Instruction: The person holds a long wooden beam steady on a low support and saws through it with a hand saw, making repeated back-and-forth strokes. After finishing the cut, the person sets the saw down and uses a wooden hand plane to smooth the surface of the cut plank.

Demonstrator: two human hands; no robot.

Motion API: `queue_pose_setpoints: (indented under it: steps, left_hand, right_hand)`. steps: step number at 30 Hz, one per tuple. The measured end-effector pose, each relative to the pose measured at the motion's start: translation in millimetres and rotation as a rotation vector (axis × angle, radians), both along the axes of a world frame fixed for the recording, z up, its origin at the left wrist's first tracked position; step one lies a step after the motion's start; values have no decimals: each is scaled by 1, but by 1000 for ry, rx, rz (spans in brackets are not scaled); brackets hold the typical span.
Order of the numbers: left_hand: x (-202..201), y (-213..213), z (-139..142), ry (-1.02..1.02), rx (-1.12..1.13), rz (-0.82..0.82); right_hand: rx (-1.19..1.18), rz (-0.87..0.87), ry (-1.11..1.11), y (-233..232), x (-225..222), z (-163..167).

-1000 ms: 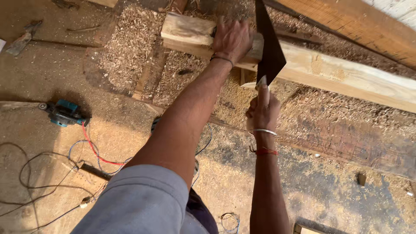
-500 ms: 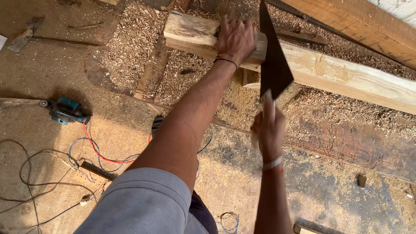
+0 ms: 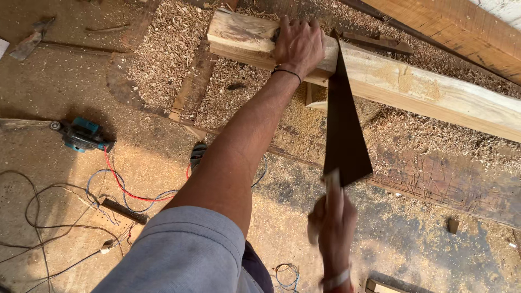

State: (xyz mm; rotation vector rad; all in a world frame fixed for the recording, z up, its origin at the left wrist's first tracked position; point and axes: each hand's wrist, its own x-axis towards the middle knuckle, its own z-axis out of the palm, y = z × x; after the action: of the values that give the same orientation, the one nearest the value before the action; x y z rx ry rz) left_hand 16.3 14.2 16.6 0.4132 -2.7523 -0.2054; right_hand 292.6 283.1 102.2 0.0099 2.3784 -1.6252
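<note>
Sawdust and wood shavings (image 3: 173, 49) blanket the workshop floor (image 3: 65, 87), thickest up around the timber, thinning to bare dusty ground lower down. Across the top runs a pale squared wooden beam (image 3: 434, 92), rough-ended at its left, lying at a slant over the shavings. The left hand (image 3: 297, 43) is planted right on top of it near that left end, fingers spread and curled over the far edge, pressing the beam down; a thin dark band circles the wrist. Down below, the right hand (image 3: 332, 222) is closed tight around a light wooden handle, blurred with motion, and from it rises a dark triangular blade (image 3: 344, 135), wide at the hand and narrowing to a point that meets the beam just right of the left hand. Whether the tip actually touches the wood cannot be told for sure. A pale bangle shows at the right wrist, and a grey sleeve (image 3: 184, 255) fills the bottom of the view.

Off to the left, well apart from the hands, a blue power tool (image 3: 81, 135) lies on the floor, its red and dark cables (image 3: 122, 187) looping toward a black power strip (image 3: 124, 210). A second, darker plank (image 3: 450, 27) runs along the upper right, behind the beam. A small wood offcut (image 3: 452, 224) sits on the floor at the right.
</note>
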Motion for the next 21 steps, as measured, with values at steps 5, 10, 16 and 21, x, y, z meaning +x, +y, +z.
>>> queue_pose_setpoints:
  steps: [5,10,16,21]
  left_hand:
    - [-2,-6,2,61,-19,14]
    - [-6,-6,0,-31,-10,-10]
    - [-3,1,-5,64,-9,22]
    - [-5,-4,-5,48,28,-10]
  right_hand:
    - [-132,24,-7,-64,-133,-39]
    - [3,-36,93,-19,10,-55]
    - [-78,-26,17,25,53,-26]
    - [-61,78,56,-54,-113,-31]
